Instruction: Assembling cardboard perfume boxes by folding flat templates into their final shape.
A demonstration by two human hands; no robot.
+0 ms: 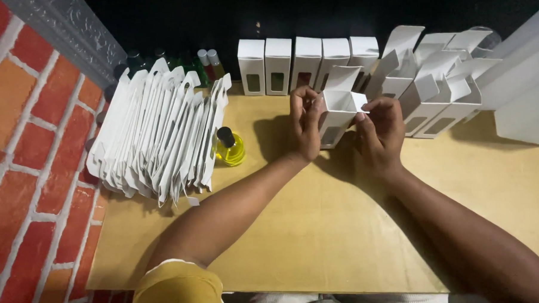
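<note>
An open white carton (338,112) is pinched between left hand (307,123) and right hand (381,129); behind it closed cartons (305,63) are lined up, flat blanks (161,134) and a yellow bottle (229,147) left of it remain unused

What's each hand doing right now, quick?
Left hand: closed on the open white box, gripping its left side.
Right hand: closed on the same box, pinching its right flap.

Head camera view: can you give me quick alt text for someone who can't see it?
Two bare hands, left hand and right hand, hold a small white cardboard window box with its top flaps open above a tan wooden table. A stack of flat white box blanks and a small yellow-liquid bottle with black cap lie left; closed boxes line the back.
</note>
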